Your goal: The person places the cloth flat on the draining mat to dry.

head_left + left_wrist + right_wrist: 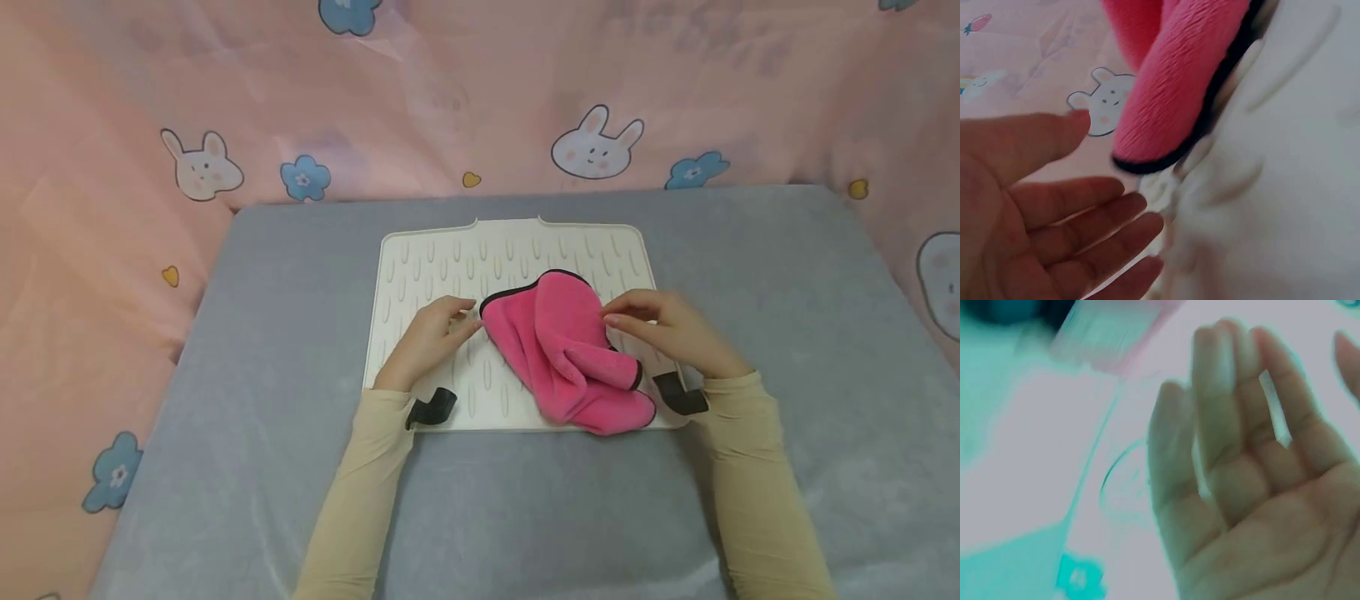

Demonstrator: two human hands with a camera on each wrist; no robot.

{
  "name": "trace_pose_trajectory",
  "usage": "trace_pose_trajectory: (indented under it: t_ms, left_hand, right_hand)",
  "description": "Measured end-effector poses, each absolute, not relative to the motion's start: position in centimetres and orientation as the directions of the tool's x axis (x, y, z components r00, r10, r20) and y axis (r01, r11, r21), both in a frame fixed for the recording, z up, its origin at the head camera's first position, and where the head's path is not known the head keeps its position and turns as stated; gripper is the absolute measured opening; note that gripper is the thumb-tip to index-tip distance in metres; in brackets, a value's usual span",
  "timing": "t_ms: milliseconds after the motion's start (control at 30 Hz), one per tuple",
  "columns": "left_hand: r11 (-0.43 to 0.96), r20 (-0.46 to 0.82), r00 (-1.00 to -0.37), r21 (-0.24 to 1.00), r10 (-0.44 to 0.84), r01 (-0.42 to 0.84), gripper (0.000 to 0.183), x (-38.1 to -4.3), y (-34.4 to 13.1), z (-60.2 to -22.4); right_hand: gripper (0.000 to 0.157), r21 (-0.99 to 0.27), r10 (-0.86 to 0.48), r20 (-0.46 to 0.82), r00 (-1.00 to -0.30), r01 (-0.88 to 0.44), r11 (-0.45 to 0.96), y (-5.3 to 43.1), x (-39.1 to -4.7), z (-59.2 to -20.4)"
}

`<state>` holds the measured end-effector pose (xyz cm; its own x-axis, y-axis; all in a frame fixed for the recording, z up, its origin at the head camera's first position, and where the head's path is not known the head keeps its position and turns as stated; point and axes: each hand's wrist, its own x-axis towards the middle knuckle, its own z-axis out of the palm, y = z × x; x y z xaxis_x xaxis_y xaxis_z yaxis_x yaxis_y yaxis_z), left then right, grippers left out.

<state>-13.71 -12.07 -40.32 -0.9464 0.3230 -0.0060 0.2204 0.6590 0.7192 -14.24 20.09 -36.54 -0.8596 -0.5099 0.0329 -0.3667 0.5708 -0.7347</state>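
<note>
A crumpled pink cloth (pixel 555 350) with a dark edging lies across a cream ridged mat (pixel 487 379). My left hand (pixel 431 337) is just left of the cloth's upper left corner. In the left wrist view, that hand (pixel 1066 219) has its thumb and fingers spread apart, with a gap to the folded pink corner (pixel 1166 94). My right hand (pixel 675 329) is at the cloth's right edge, its fingertips close to it; whether they touch is unclear. The washed-out right wrist view shows that hand's (pixel 1266 469) fingers extended and the palm bare.
The mat lies on a grey cloth-covered table (pixel 300 292). A pink curtain (pixel 465 100) with rabbits and blue flowers hangs behind and at the sides. Dark straps (pixel 433 408) show near both wrists, over the mat's front corners.
</note>
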Motion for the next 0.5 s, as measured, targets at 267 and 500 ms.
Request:
trace_pose_trajectory:
  t_ms: [267,500]
  left_hand:
    - [0.698,0.105,-0.978,0.687,0.181,0.203,0.028,-13.8,-9.4,-42.3]
    - [0.472,0.077,-0.99,0.872,0.122,0.126,0.015,-13.7,-9.8,-42.4]
  right_hand:
    - [0.031,-0.681,-0.417,-0.38,-0.826,-0.055,0.73,21.4,-14.9,-38.1]
    - [0.025,-0.711,-0.46,-0.328,-0.825,-0.106,0.696,19.9,-14.7,-38.0]
